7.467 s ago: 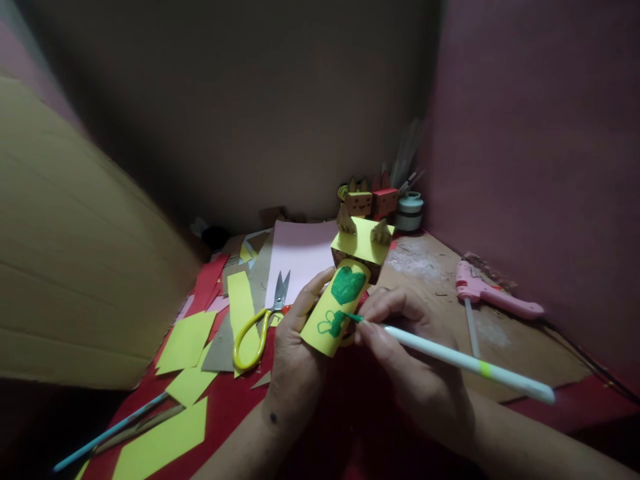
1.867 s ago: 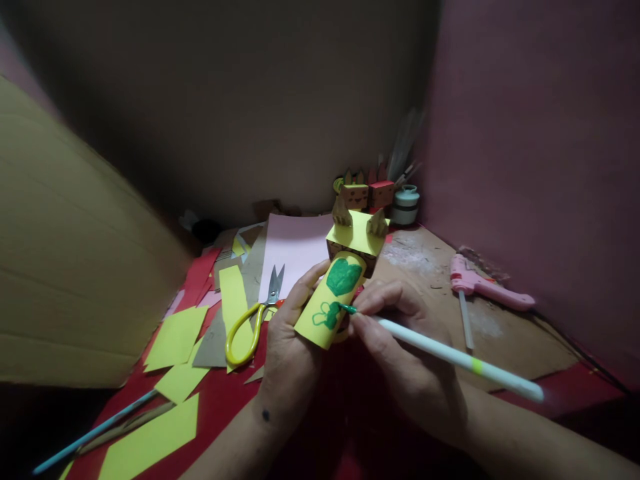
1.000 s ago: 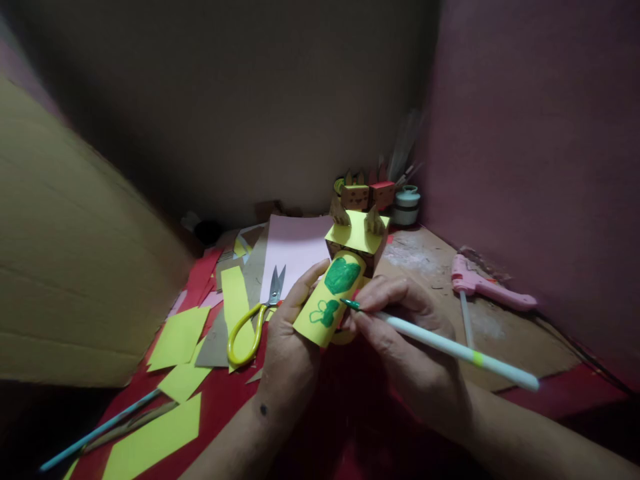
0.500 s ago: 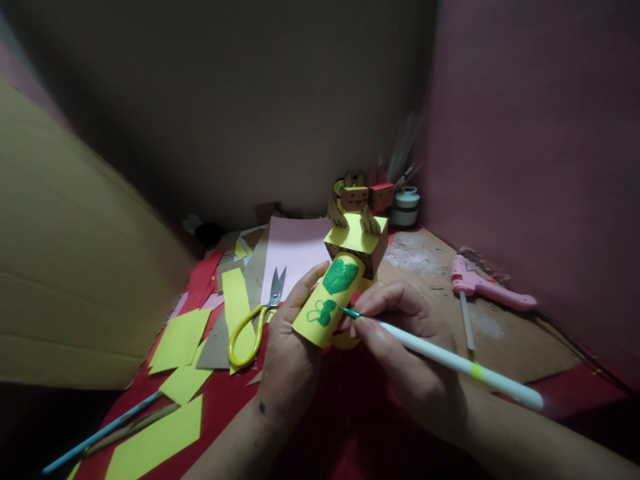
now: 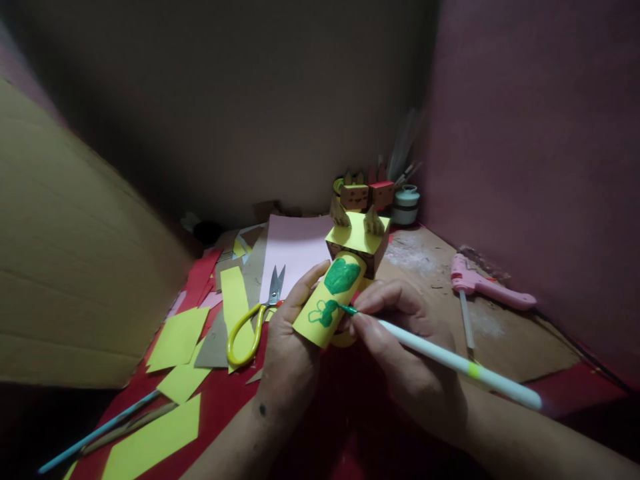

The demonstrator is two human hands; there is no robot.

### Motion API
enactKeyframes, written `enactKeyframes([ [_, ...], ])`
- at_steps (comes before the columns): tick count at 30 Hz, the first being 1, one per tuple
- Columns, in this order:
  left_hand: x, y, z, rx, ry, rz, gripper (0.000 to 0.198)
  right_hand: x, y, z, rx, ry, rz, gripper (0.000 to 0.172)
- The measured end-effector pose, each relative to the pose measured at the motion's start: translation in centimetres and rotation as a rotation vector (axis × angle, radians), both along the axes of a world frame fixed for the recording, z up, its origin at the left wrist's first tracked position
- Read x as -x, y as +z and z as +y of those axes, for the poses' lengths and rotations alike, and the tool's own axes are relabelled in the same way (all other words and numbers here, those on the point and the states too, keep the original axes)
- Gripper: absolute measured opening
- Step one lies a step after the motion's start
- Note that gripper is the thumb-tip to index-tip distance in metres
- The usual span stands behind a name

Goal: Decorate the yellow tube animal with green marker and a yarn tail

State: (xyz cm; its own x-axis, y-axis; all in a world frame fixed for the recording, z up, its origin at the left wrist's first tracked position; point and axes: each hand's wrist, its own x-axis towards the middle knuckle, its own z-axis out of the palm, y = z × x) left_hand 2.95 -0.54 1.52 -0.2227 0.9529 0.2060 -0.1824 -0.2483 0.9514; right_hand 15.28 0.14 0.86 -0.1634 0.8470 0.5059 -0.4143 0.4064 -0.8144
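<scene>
My left hand point(image 5: 295, 340) is wrapped round a yellow paper tube point(image 5: 311, 323) that is joined to a box-shaped cardboard animal head point(image 5: 356, 233) with pointed ears. A filled green heart point(image 5: 342, 275) marks the tube, and below it sits a small green flower-like drawing point(image 5: 324, 313), partly coloured in. Between thumb and fingers, my right hand point(image 5: 405, 340) grips a white marker point(image 5: 450, 359) with a green tip. That tip touches or nearly touches the tube at the drawing's right edge. The far side of the tube is hidden.
Yellow-handled scissors point(image 5: 245, 337) lie left of my left hand, among yellow paper pieces point(image 5: 179, 338) and a pink sheet point(image 5: 295, 247). A pink glue gun point(image 5: 493, 287) rests at right. Behind stand two small box-headed figures point(image 5: 355, 196) and a pale blue container point(image 5: 405, 205).
The marker's tip has shifted slightly left and up along the drawing, where a bit more green shows at the right. Both hands keep nearly the same grip.
</scene>
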Motion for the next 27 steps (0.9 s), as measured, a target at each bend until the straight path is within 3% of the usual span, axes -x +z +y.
enactKeyframes([
  [14, 0.13, -0.12, -0.07, 0.009, -0.016, 0.0, 0.044, -0.01, 0.06, -0.02, -0.064, -0.013, -0.021, 0.005],
  [23, -0.53, 0.53, -0.57, 0.024, 0.071, 0.032, 0.043, -0.06, -0.03, -0.07, -0.017, -0.017, -0.026, 0.005],
  [27, -0.15, 0.17, -0.18, 0.014, 0.018, 0.026, 0.046, 0.0, 0.05, -0.1, -0.031, -0.019, -0.028, 0.005],
])
